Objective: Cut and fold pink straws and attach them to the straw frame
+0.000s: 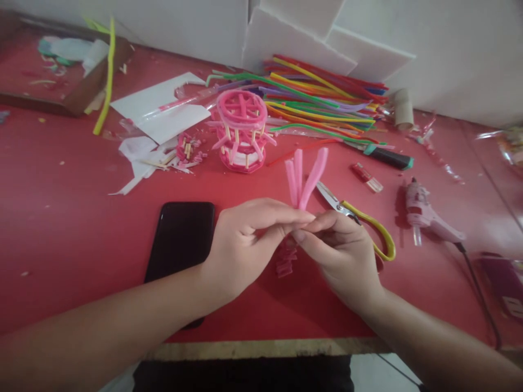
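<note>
Several pink pipe cleaners (301, 182) stick up out of my two hands, fanned slightly apart at the top. My left hand (249, 245) pinches their lower part between thumb and fingers. Close against it, my right hand (345, 256) pinches the same bunch, fingertips touching the left's. The lower ends are hidden by the fingers. A small pile of cut pink pieces (286, 261) lies on the table just below the hands. Behind them stands a pink round frame (242, 130) made of pipe cleaners and small wooden sticks. Scissors with yellow handles (370, 218) lie partly behind my right hand.
A black phone (180, 234) lies left of my hands. At right are a pink glue gun (427, 209) with its cord, a small red-labelled packet (366, 177) and a cutter (386, 156). Coloured pipe cleaners (322, 103) pile up behind. A wooden tray (77, 95) sits far left.
</note>
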Tool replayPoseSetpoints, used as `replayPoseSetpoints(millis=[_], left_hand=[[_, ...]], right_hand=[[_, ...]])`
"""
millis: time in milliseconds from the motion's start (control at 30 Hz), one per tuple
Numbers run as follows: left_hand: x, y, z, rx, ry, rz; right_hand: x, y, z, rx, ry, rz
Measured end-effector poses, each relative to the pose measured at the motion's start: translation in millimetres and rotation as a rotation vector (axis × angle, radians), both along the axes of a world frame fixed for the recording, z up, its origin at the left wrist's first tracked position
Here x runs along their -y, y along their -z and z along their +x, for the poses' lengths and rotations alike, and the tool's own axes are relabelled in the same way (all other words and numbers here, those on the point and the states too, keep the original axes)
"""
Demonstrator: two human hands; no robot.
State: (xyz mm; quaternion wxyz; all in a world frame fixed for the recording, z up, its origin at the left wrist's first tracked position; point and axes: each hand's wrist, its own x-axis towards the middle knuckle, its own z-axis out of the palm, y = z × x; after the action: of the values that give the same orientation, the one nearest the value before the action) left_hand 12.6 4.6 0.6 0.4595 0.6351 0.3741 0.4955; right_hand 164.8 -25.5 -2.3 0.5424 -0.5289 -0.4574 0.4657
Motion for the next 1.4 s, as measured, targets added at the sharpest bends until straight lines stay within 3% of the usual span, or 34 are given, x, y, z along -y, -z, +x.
replayPoseSetpoints(millis=[100, 300, 467, 600, 800, 1033, 1400], left_hand=[[-1, 0.5, 0, -0.052, 0.009, 0.047], [-2, -1.7, 2, 0.018, 0.006, -0.184], [-2, -0.8, 4, 0.086, 0.013, -0.255], [-3, 0.6, 3, 0.144, 0.025, -0.271], [-4, -1.0, 0, 0.020, 0.057, -0.125], [-5, -1.4, -1, -0.020, 0.092, -0.155], [-11, 3.0, -3, 0.155, 0.150, -0.439]], right_hand=[[0, 0.3, 1, 0.161, 0.026, 0.071], [1, 2.4, 6, 0.445, 0.001, 0.272], [2, 3.1, 8, 0.582, 0.010, 0.381], [0, 3.4, 9, 0.646, 0.002, 0.451], [-2, 1.1, 8, 0.723, 0.016, 0.508], [-1, -3.0, 8, 0.781, -0.012, 0.520], [-3, -4.9, 19, 0.837, -0.118, 0.600]])
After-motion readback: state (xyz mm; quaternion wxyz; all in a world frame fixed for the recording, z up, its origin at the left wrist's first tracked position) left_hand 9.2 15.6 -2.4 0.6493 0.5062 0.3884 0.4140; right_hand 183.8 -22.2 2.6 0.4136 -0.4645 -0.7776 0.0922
